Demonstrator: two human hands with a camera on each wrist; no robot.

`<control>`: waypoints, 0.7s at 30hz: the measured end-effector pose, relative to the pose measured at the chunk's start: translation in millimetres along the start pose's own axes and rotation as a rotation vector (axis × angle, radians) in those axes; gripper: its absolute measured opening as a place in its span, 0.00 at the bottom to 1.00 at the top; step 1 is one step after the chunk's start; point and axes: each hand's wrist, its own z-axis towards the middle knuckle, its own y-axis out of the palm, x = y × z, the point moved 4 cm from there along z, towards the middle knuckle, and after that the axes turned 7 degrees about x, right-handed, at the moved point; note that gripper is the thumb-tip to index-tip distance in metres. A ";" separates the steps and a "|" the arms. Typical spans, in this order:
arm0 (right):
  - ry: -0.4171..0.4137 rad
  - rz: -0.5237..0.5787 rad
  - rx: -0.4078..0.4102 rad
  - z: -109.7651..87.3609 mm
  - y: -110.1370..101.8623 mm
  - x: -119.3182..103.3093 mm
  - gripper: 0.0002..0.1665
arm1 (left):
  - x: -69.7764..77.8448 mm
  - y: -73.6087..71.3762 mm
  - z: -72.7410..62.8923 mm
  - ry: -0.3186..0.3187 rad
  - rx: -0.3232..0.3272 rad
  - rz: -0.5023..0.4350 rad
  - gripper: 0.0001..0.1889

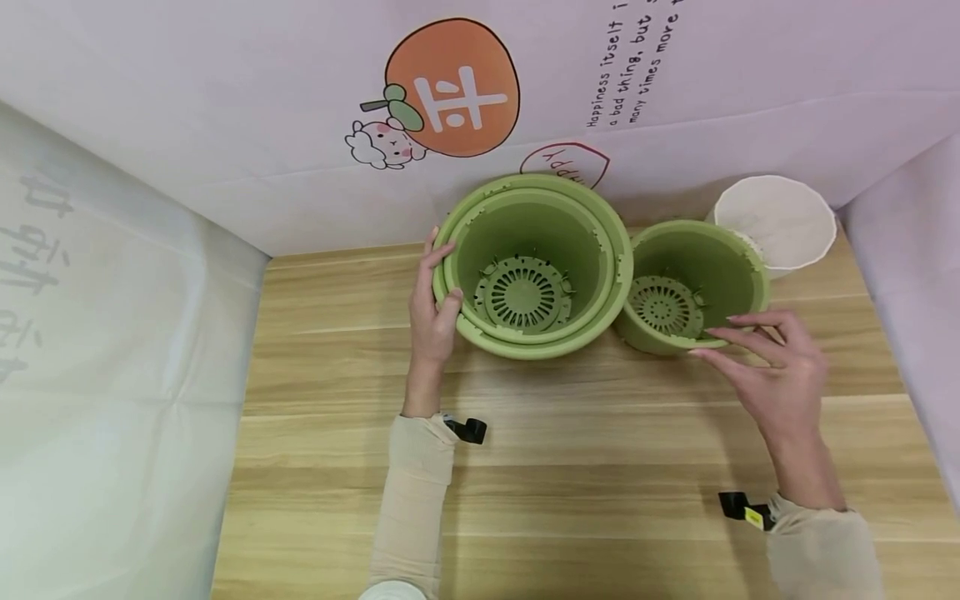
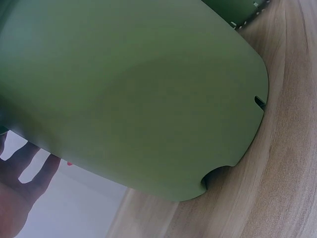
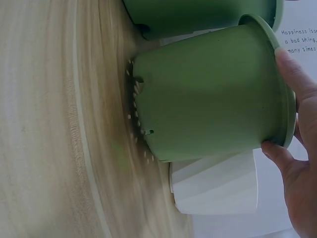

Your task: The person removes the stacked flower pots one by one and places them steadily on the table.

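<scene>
Two large green plastic flowerpots (image 1: pixel 540 225), one nested in the other, stand at the back of the table with a slotted base showing inside. My left hand (image 1: pixel 433 312) grips their rim on the left side, thumb over the edge. The outer pot's smooth wall (image 2: pixel 138 109) and notched foot fill the left wrist view. Just to the right is a smaller green flowerpot (image 1: pixel 705 267), its rim pinched at the front right by my right hand (image 1: pixel 783 362). In the right wrist view, fingers (image 3: pixel 292 74) and thumb are on that rim.
A white flowerpot (image 1: pixel 780 221) stands behind the smaller green one, near the right corner. Everything is on a wood-grain table (image 1: pixel 585 492) with a printed white cloth wall (image 1: pixel 285 100) close behind. Small pale specks (image 3: pixel 136 89) show at the smaller pot's foot.
</scene>
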 end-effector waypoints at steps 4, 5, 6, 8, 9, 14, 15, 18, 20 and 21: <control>-0.006 0.008 -0.009 0.9 0.5 -5.7 0.40 | -0.3 0.5 -0.5 -0.006 0.000 0.006 0.30; -0.006 0.010 -0.011 0.5 0.4 -5.7 0.39 | -0.3 0.6 -0.7 -0.005 0.001 0.006 0.30; -0.006 0.011 -0.014 -0.1 0.1 -5.1 0.39 | -0.4 0.7 -0.8 -0.006 0.001 0.006 0.30; -0.002 0.016 -0.018 -1.8 -0.4 -2.6 0.38 | -0.5 1.1 -1.3 -0.006 0.001 0.003 0.30; -0.001 0.017 -0.020 -2.8 -0.8 -0.8 0.37 | -0.6 1.2 -1.3 -0.006 0.002 0.001 0.30; 0.008 0.014 -0.025 -9.7 -2.8 12.3 0.35 | -0.9 1.5 -1.3 -0.012 0.001 -0.008 0.30; 0.012 0.011 -0.026 -11.4 -3.2 15.4 0.35 | -1.0 1.5 -1.3 -0.013 0.002 -0.008 0.30; 0.023 0.000 -0.019 -15.7 -3.7 23.0 0.32 | -0.3 1.2 -1.0 -0.014 0.003 -0.008 0.30; 0.029 -0.007 -0.019 -17.3 -3.7 25.5 0.32 | 0.1 0.9 -1.0 -0.013 0.006 -0.007 0.30; 0.032 -0.009 -0.019 -17.8 -3.6 25.8 0.32 | 0.4 0.8 -0.9 -0.013 0.005 -0.008 0.30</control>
